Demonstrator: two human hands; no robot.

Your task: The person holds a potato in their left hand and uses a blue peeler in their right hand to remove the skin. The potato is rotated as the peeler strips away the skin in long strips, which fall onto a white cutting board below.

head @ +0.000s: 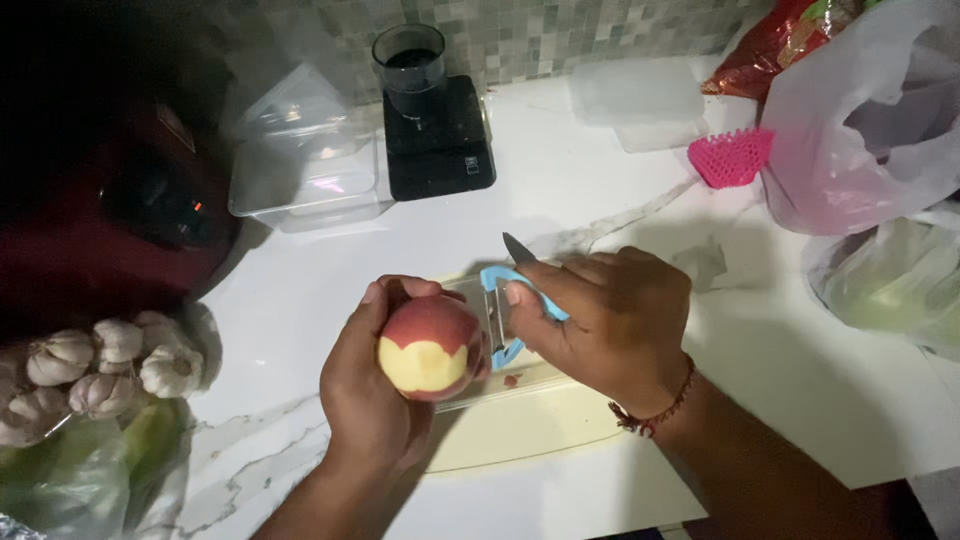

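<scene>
Nearest the camera, toward the middle of the white marble counter (760,400), a red apple (432,345) is gripped in the left hand (375,385), with the fingers wrapped closely around its left and far sides. A pale patch of bared flesh is seen low on the side facing the camera, with a jagged edge where the red skin begins. By that showing, the peeling is judged to be at an early stage: only a small part has been stripped, and most of the visible skin is left to be removed. The apple's far side is hidden, so its state cannot be told.

Just right of the apple, a light blue peeler (503,318) is clasped in the right hand (610,320), the fingers curled shut on its handle and the blade set against the fruit's right side. A cream cutting board (520,430) lies under both hands, with a small red scrap on it.

At the near left, garlic bulbs (105,370) are piled. Farther off, a clear plastic container (305,170) and a black scale (438,135) bearing a dark cup are set by the tiled wall, and plastic bags (860,130) are heaped at the far right.
</scene>
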